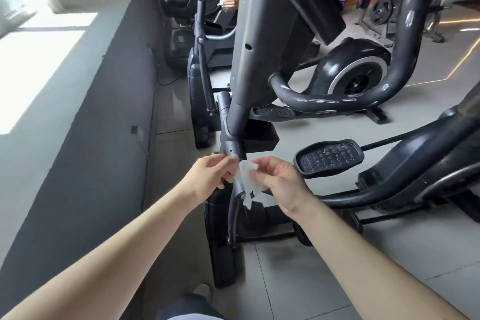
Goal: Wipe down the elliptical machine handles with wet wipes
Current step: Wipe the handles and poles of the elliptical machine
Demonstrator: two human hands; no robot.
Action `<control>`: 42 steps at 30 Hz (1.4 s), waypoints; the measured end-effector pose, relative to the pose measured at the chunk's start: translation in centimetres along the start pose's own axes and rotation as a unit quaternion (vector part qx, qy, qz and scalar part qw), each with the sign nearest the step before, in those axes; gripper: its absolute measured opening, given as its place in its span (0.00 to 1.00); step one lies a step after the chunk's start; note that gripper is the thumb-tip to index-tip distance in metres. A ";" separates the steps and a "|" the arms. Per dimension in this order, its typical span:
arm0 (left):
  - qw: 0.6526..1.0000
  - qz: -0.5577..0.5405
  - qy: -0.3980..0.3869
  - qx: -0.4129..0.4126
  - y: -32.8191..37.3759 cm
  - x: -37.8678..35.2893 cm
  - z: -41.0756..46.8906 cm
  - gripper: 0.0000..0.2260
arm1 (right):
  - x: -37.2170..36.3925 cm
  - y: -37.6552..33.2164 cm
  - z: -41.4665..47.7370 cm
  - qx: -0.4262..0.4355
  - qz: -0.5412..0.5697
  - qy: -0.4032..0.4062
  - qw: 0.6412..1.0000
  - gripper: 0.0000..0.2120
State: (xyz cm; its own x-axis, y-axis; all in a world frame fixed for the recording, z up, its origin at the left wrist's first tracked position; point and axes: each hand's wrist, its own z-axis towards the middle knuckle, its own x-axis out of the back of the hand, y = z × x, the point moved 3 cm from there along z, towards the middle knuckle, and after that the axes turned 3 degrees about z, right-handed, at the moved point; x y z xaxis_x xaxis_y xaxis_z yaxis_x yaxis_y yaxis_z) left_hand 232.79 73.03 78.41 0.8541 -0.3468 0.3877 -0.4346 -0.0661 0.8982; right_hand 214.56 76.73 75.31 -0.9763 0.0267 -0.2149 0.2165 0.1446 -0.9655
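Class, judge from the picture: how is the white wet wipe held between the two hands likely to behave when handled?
Probably floppy: the wet wipe is crumpled and its lower end droops below the hands. Likely very light, since the left hand and right hand seem to hold it with fingertip pinches alone.

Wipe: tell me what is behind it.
A grey bar runs behind the wipe; its bolted end shows below. The stretch of bar behind the wipe is hidden, so whether the two touch cannot be told.
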 end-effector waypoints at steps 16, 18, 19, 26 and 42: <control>0.994 0.096 0.002 -0.058 0.1 -1.0 -0.4 0.04 | -0.9 0.2 -0.6 -0.073 -0.054 0.087 0.992 0.08; 0.993 0.103 -0.008 -0.061 -0.1 -0.8 0.2 0.05 | -1.2 0.0 -0.4 -0.093 0.022 0.061 0.994 0.11; 0.992 0.106 -0.013 -0.065 -0.2 -0.6 0.4 0.05 | -1.4 0.0 -0.2 -0.094 0.049 0.051 0.993 0.12; 0.991 0.103 0.030 -0.082 -1.4 2.1 3.5 0.03 | -4.0 0.5 3.2 -0.047 0.048 0.128 0.990 0.02; 0.986 -0.080 -0.144 0.020 -8.4 18.2 21.6 0.07 | -17.3 -0.1 21.9 -0.031 0.002 0.267 0.963 0.07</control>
State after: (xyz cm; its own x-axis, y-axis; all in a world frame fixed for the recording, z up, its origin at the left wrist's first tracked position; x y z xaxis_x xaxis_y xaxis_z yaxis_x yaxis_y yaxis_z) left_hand 245.82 47.04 73.41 0.7983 -0.5800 0.1621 -0.3172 -0.1762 0.9318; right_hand 231.50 54.58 75.94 -0.8427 0.5298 -0.0961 0.2354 0.2020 -0.9507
